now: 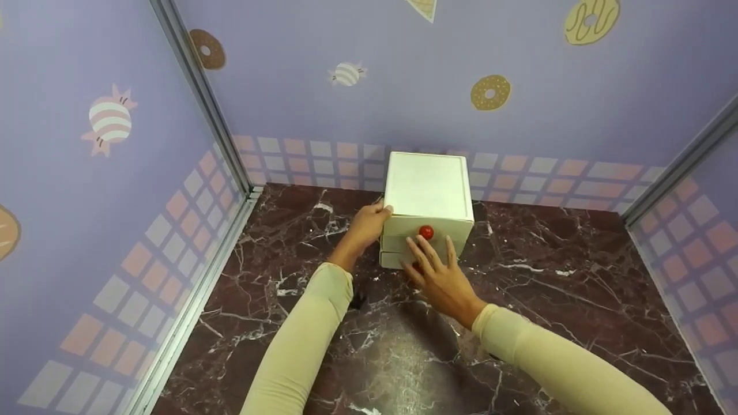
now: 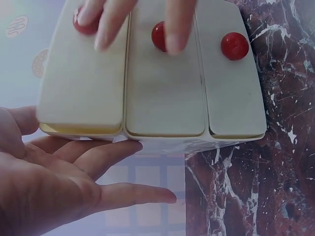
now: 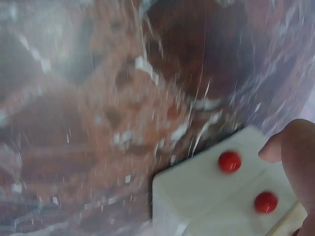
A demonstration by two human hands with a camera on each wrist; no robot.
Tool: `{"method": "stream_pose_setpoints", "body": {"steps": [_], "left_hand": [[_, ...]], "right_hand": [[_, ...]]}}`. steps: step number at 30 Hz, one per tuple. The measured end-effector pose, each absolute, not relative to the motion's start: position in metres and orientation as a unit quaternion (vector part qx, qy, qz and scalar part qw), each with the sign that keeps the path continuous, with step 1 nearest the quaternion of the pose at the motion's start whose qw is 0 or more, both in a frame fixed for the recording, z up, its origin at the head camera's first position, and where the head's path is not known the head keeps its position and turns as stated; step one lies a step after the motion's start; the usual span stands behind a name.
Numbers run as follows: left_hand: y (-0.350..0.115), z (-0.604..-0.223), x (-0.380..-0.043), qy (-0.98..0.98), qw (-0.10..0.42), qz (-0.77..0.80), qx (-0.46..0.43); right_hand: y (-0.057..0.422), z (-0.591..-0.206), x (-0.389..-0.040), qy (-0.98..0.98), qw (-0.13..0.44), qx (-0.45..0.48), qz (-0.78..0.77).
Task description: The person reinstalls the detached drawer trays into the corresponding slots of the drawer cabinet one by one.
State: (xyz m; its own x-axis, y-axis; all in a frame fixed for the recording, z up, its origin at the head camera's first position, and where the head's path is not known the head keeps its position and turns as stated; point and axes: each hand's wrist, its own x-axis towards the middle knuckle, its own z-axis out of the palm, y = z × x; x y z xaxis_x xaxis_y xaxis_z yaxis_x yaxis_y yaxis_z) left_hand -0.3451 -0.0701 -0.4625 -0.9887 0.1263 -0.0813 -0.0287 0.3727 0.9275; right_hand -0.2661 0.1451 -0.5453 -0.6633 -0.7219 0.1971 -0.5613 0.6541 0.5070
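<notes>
A small white chest of drawers (image 1: 428, 184) stands on the floor against the back wall, with three drawer fronts and a round red knob on each. The top drawer (image 2: 81, 93) sits slightly proud of its frame. My left hand (image 1: 366, 226) rests against the chest's left side, fingers extended, thumb at the upper front corner. Before the drawer fronts, my right hand (image 1: 444, 282) has its fingers spread just below the top knob (image 1: 426, 232). In the left wrist view, its blurred fingers partly cover the top and middle knobs; contact is unclear. The bottom knob (image 2: 234, 46) is uncovered there.
Dark red marbled flooring (image 1: 548, 311) with white veins surrounds the chest. Purple panels (image 1: 403, 109) with sweets and tile patterns enclose it at the back and both sides. Metal strips (image 1: 202, 311) run along the left panel's base and up the corners.
</notes>
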Motion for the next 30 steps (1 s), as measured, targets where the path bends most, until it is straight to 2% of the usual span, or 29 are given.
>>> {"method": "stream_pose_setpoints", "body": {"steps": [6, 16, 19, 26, 30], "left_hand": [[-0.066, -0.463, -0.345, 0.803, 0.095, 0.589, 0.018], [-0.063, -0.463, -0.344, 0.804, 0.083, 0.588, 0.027], [-0.065, -0.464, -0.341, 0.815, 0.081, 0.574, 0.027], [-0.073, -0.464, -0.34, 0.819, 0.068, 0.569, 0.03], [-0.08, -0.467, -0.339, 0.808, 0.086, 0.582, 0.029]], "right_hand": [[0.149, -0.551, -0.278, -0.902, 0.186, 0.342, -0.187], [0.153, -0.552, -0.274, -0.908, 0.185, 0.34, -0.158], [0.158, -0.551, -0.27, -0.902, 0.211, 0.354, -0.125], [0.19, -0.535, -0.276, -0.85, 0.33, 0.409, -0.045], [0.227, -0.521, -0.29, -0.854, 0.336, 0.397, 0.011]]}}
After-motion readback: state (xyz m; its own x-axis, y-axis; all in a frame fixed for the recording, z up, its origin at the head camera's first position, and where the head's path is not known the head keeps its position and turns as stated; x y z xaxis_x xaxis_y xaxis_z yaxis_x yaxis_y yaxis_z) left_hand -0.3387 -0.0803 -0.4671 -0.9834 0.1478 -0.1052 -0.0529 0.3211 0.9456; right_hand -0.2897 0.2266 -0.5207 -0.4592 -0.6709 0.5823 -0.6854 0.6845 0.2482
